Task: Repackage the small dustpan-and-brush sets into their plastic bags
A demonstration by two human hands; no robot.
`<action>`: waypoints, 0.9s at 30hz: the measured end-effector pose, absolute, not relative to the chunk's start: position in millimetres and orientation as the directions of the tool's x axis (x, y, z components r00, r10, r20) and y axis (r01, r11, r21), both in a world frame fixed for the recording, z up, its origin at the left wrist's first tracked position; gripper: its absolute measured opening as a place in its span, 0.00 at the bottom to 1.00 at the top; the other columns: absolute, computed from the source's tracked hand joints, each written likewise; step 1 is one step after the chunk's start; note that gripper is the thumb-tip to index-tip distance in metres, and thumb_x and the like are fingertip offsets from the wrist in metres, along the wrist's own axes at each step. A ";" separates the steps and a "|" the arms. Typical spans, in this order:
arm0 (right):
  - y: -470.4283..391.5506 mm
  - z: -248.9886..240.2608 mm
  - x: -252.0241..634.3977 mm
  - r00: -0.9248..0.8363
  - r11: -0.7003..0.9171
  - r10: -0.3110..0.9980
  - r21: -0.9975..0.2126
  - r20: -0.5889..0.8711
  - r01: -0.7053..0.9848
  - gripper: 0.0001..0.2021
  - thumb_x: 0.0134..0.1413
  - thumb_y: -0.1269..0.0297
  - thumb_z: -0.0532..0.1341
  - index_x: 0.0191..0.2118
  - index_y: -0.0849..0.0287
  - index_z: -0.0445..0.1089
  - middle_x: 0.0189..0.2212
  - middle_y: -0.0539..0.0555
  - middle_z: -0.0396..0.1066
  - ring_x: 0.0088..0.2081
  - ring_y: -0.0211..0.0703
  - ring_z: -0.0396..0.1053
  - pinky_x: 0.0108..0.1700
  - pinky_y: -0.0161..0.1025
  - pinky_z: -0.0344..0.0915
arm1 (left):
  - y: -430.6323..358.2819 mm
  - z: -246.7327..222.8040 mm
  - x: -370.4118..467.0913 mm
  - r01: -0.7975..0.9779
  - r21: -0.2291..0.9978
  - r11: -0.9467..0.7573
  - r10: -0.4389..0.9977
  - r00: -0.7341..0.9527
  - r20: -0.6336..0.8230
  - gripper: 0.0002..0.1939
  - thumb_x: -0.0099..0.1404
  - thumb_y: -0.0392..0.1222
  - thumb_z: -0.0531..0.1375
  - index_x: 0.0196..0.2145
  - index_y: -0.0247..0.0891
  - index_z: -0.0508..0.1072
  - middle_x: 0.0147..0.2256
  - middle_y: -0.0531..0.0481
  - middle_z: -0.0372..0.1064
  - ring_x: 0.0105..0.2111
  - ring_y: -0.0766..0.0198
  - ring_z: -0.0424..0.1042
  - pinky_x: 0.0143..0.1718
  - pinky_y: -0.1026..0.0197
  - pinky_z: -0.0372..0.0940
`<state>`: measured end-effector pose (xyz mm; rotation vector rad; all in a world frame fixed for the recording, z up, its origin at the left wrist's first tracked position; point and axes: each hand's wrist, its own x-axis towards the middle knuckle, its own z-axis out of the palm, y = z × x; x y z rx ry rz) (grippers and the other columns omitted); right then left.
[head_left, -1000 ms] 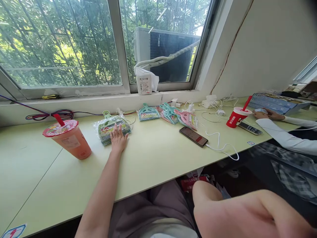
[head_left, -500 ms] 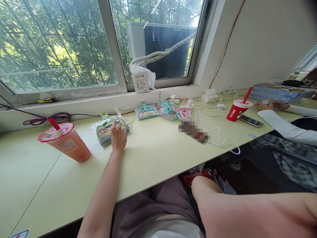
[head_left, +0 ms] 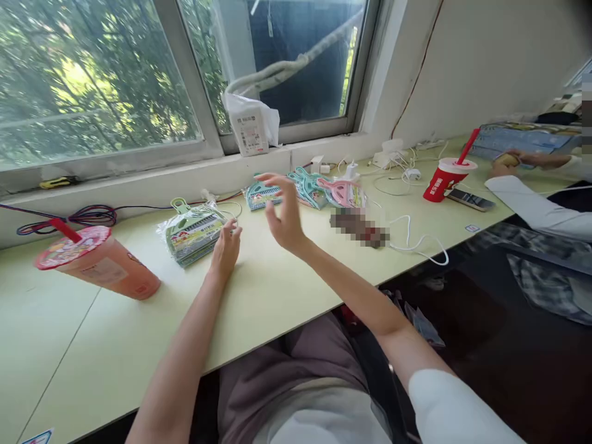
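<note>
My left hand (head_left: 226,250) rests on the table at the right edge of a stack of green packets in clear plastic (head_left: 194,233), its fingers slightly apart and holding nothing that shows. Raised above the table, my right hand (head_left: 285,217) has its fingers spread and curved, with nothing between them. Behind it lies a teal packet (head_left: 261,195), partly hidden by the fingers. Further right are more teal packets (head_left: 312,188) and a pink one (head_left: 345,192), close together.
A large pink drink cup (head_left: 108,265) leans in view at the left. On the right are a red cup (head_left: 444,180), a phone (head_left: 470,199), white cables (head_left: 419,251) and a co-worker's hands. A tissue pack (head_left: 250,131) stands on the sill.
My right hand has come up over the table from the lower right. My left hand has drawn off the green stack to its right edge. The view has shifted.
</note>
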<state>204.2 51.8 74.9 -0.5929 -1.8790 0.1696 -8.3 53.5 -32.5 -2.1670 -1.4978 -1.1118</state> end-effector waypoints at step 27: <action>161.7 -31.1 176.5 -0.579 0.660 0.708 -0.671 0.405 0.338 0.20 0.50 0.80 0.50 0.48 0.58 0.64 0.50 0.55 0.68 0.54 0.47 0.61 0.56 0.47 0.61 | 127.4 -20.8 26.3 0.638 0.585 -0.501 0.517 -0.321 0.793 0.15 0.55 0.43 0.66 0.36 0.37 0.65 0.43 0.46 0.64 0.40 0.64 0.69 0.31 0.61 0.69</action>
